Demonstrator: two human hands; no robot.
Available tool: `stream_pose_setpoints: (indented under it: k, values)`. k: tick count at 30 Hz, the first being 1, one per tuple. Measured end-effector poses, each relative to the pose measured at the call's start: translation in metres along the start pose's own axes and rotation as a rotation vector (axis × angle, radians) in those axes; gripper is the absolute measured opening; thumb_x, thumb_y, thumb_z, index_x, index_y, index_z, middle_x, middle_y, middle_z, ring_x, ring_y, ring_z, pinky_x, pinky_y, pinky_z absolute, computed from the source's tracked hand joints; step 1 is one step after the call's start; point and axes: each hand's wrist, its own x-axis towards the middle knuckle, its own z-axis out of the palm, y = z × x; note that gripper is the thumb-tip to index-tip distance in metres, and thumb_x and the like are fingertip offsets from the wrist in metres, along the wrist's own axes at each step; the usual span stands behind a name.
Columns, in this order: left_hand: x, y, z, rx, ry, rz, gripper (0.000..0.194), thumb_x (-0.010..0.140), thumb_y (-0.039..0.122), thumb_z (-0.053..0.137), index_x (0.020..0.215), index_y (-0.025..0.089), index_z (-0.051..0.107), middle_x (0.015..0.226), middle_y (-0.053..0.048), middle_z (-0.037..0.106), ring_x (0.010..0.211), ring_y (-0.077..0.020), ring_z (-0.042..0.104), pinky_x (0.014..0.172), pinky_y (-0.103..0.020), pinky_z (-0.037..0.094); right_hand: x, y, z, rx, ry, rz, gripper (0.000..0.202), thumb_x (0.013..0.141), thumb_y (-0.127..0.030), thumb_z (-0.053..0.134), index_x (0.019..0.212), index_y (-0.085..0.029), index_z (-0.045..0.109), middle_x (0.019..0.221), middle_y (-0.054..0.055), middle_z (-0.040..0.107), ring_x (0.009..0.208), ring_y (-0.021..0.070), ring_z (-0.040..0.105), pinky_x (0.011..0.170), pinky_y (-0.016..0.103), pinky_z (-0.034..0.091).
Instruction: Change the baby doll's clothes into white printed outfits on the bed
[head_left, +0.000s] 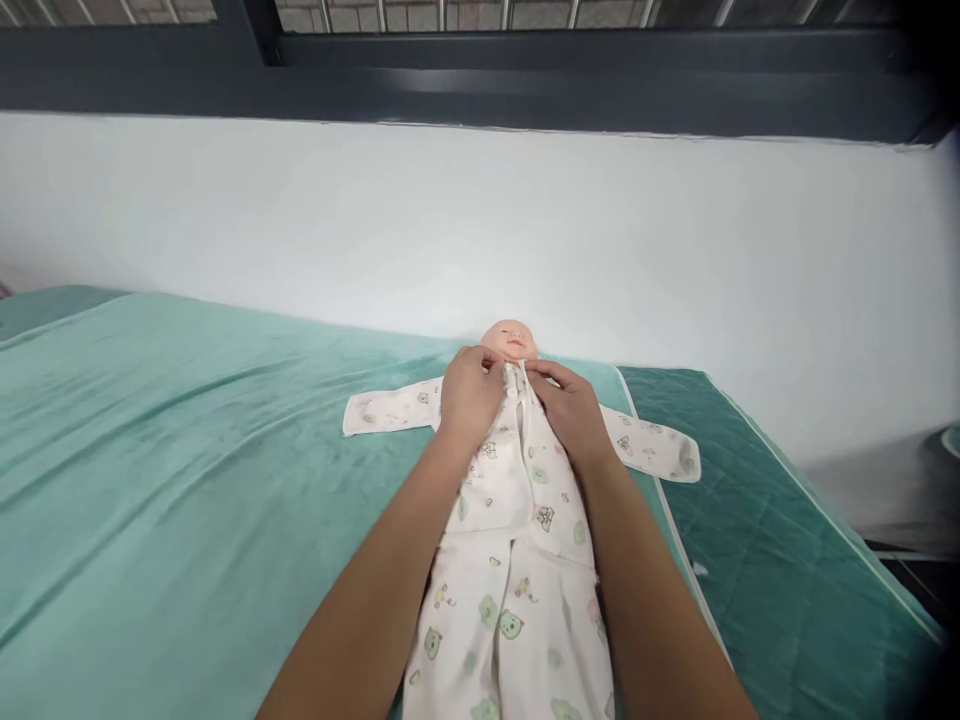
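Observation:
A baby doll [513, 336] lies on its back with its head toward the wall. It wears a white long-sleeved baby top [491, 490] printed with small animals, both sleeves spread out to the sides. White baby trousers [517, 640] with a similar print cover its legs. My left hand [474, 395] pinches the top's collar on the left of the neck. Opposite it, my right hand [570, 408] pinches the other collar edge. Between my hands the front opening shows a small gap below the neck. The doll's hands do not show.
Under the doll spreads a light green sheet [187, 480]. On the right, a darker green quilted mattress cover [795, 530] shows past the sheet's white edge. A white wall [450, 220] stands behind the head, below a dark window frame [525, 85] with bars.

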Motion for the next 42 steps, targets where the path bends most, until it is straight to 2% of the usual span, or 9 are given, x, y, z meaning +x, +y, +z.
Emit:
stream_pose_setpoints:
  k: [5,9,12,23,29,33,37,42]
  values:
    - [0.003,-0.004,-0.004,-0.027,-0.101,-0.033,0.013,0.084,0.027,0.06,0.081,0.02,0.071,0.089,-0.004,0.074,0.081,-0.0177,0.065,0.078,-0.029,0.047,0.004,0.0,0.001,-0.192,-0.032,-0.13,0.025,0.083,-0.036,0.061,0.1,-0.024,0.076,0.103,0.004,0.068,0.084,0.0171,0.061,0.084,0.033,0.047]
    - [0.003,-0.003,-0.004,-0.054,-0.143,-0.043,0.012,0.084,0.026,0.06,0.079,0.019,0.069,0.087,-0.003,0.074,0.078,-0.0161,0.064,0.073,-0.027,0.047,0.004,0.001,0.003,-0.246,-0.001,-0.174,0.024,0.083,-0.034,0.06,0.1,-0.024,0.075,0.102,0.004,0.065,0.08,0.0157,0.058,0.08,0.031,0.047]
    - [0.004,-0.005,-0.003,-0.009,-0.157,-0.031,0.014,0.085,0.026,0.058,0.079,0.019,0.068,0.086,-0.004,0.073,0.075,-0.0159,0.062,0.071,-0.027,0.045,0.004,0.0,0.005,-0.255,0.013,-0.163,0.023,0.083,-0.035,0.06,0.098,-0.024,0.075,0.107,0.004,0.063,0.079,0.0152,0.057,0.077,0.031,0.047]
    - [0.002,-0.007,-0.005,-0.085,-0.212,0.0,0.016,0.089,0.028,0.053,0.083,0.019,0.065,0.085,-0.002,0.073,0.077,-0.0155,0.063,0.072,-0.027,0.045,0.004,-0.007,0.002,-0.339,-0.094,-0.059,0.019,0.078,-0.032,0.06,0.092,-0.023,0.07,0.105,0.003,0.063,0.071,0.0135,0.052,0.076,0.032,0.044]
    - [0.0,-0.006,-0.003,-0.079,-0.206,-0.031,0.015,0.084,0.037,0.063,0.089,0.023,0.061,0.088,-0.001,0.073,0.079,-0.0163,0.065,0.068,-0.027,0.044,0.003,-0.009,0.002,-0.39,-0.13,-0.02,0.019,0.08,-0.033,0.057,0.092,-0.023,0.068,0.098,0.002,0.064,0.076,0.015,0.052,0.076,0.031,0.041]
    - [0.001,-0.009,-0.001,-0.117,-0.191,-0.066,0.011,0.082,0.027,0.062,0.092,0.023,0.062,0.084,-0.001,0.072,0.076,-0.0157,0.065,0.066,-0.027,0.045,0.002,-0.011,0.002,-0.392,-0.116,0.015,0.023,0.078,-0.036,0.061,0.094,-0.021,0.068,0.099,0.002,0.065,0.074,0.0145,0.052,0.073,0.03,0.04]
    - [0.003,-0.01,-0.002,-0.097,-0.182,-0.02,0.017,0.079,0.015,0.056,0.09,0.021,0.068,0.093,-0.003,0.071,0.083,-0.0161,0.064,0.077,-0.028,0.047,0.002,-0.009,0.001,-0.383,-0.095,0.045,0.024,0.078,-0.039,0.063,0.092,-0.021,0.068,0.095,0.001,0.066,0.071,0.0134,0.053,0.071,0.029,0.04]
    - [0.003,-0.01,-0.007,-0.118,-0.264,0.038,0.021,0.082,0.017,0.055,0.091,0.022,0.073,0.093,-0.002,0.071,0.082,-0.0157,0.063,0.081,-0.028,0.048,0.001,-0.006,0.0,-0.313,-0.041,0.054,0.024,0.076,-0.04,0.066,0.09,-0.021,0.07,0.087,0.0,0.068,0.069,0.0143,0.055,0.069,0.029,0.04]
